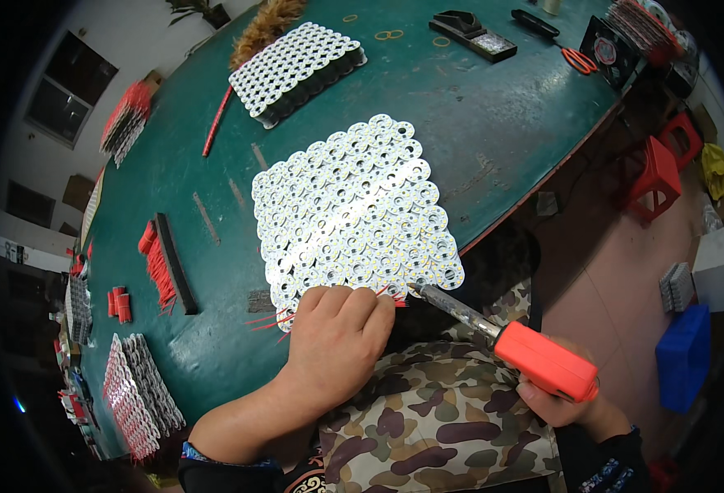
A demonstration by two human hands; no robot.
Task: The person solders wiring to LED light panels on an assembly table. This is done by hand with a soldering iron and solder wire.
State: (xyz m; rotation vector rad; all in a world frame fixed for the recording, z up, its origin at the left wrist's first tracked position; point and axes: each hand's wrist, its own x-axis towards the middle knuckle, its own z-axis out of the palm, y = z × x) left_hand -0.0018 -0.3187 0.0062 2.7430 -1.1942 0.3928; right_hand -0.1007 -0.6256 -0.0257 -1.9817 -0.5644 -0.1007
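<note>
A white panel of joined round LED boards (345, 205) lies on the green table in front of me, dotted with small yellow chips. My left hand (333, 337) is closed at its near edge, with thin red wires (276, 320) sticking out on both sides of the fingers. In my right hand (563, 398) is a soldering iron (543, 359) with a bright red handle. Its metal tip reaches the panel's near edge, just right of my left fingers. Whether the tip touches a solder point is too small to tell.
Farther back sits a stack of round-holed white boards (296, 74). Bundled red wires (161, 267) lie beside a dark bar (175, 263) at left, near wired board stacks (140, 390). A black iron stand (473, 34) and scissors (578, 60) lie far right. Red stools (654, 181) stand on the floor.
</note>
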